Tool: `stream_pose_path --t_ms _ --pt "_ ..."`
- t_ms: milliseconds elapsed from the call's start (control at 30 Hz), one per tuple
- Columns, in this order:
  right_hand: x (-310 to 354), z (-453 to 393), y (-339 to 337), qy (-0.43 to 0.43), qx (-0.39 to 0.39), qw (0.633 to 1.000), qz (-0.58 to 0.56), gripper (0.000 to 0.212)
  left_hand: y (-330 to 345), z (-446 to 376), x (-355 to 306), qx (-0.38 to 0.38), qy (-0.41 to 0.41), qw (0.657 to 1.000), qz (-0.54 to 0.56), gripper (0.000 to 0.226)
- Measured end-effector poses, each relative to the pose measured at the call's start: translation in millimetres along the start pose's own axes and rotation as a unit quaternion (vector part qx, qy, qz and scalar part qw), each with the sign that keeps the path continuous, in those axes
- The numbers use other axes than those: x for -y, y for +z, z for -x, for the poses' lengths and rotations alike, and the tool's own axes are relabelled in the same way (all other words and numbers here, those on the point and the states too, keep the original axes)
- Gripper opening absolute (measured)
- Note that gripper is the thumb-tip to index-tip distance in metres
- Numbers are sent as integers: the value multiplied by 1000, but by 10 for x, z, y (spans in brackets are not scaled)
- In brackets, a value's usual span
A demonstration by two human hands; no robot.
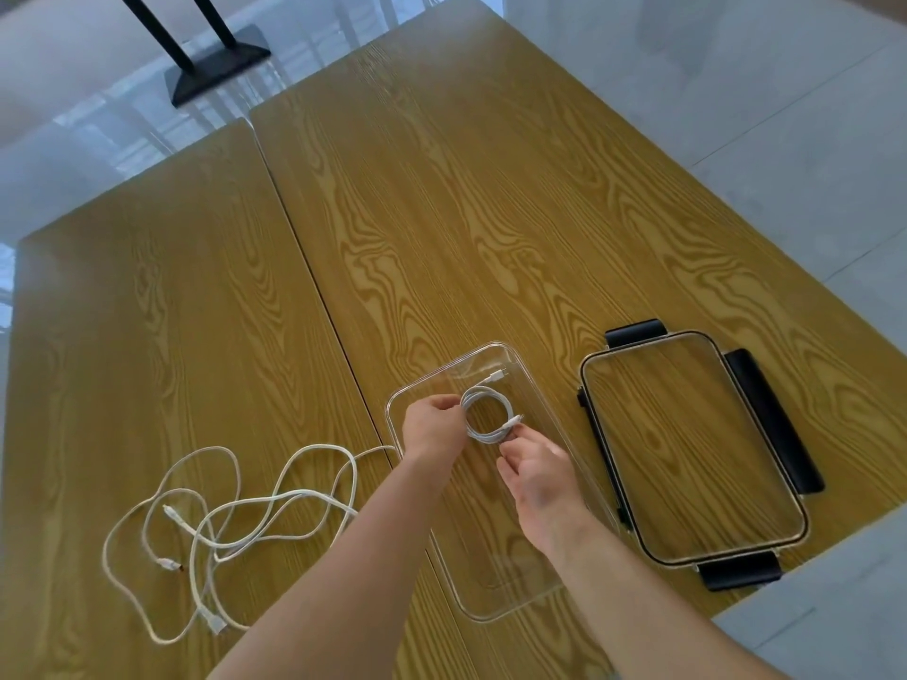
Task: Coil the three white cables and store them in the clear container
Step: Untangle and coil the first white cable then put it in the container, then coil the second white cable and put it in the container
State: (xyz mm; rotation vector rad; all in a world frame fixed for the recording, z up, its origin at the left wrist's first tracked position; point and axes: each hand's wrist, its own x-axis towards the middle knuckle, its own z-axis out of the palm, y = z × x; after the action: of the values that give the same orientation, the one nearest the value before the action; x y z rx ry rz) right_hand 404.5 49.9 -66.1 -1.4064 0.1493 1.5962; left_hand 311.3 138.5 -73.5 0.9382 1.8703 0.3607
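Observation:
A coiled white cable [483,415] lies in a small ring inside the far half of the clear container [495,608], one plug end pointing away. My left hand [432,427] pinches the ring's left side. My right hand [537,476] pinches its near right side. Both hands reach over the container. Loose white cables [235,520] sprawl tangled on the wooden table [441,213] to the left of the container, with plug ends lying near the front.
The container's clear lid [694,449] with black latches lies flat to the right of the container, near the table's right edge. A seam runs between two tabletops. A black stand base [216,63] sits on the floor at the far left.

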Motion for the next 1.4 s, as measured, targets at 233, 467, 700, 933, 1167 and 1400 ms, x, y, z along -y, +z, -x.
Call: stream_pose_path --t_ms 233,467,700,933,1167,1400 --pt "63 70 0 5 9 1000 -6 39 -57 84 -32 46 -17 999 14 22" --pt "154 217 47 -6 0 1000 -27 46 -232 196 -95 126 -24 992 1 47" --pt "147 406 84 -25 -9 999 -24 54 -636 415 -133 188 -7 971 148 15" --pt "167 732 99 -46 4 998 -30 54 -1249 772 99 204 -26 925 320 22" --pt "18 1192 305 -76 19 997 -25 44 -2034 952 650 190 -33 874 446 22" --pt "-358 1574 638 -86 45 995 21 40 -2793 1039 1373 151 -8 846 511 21"
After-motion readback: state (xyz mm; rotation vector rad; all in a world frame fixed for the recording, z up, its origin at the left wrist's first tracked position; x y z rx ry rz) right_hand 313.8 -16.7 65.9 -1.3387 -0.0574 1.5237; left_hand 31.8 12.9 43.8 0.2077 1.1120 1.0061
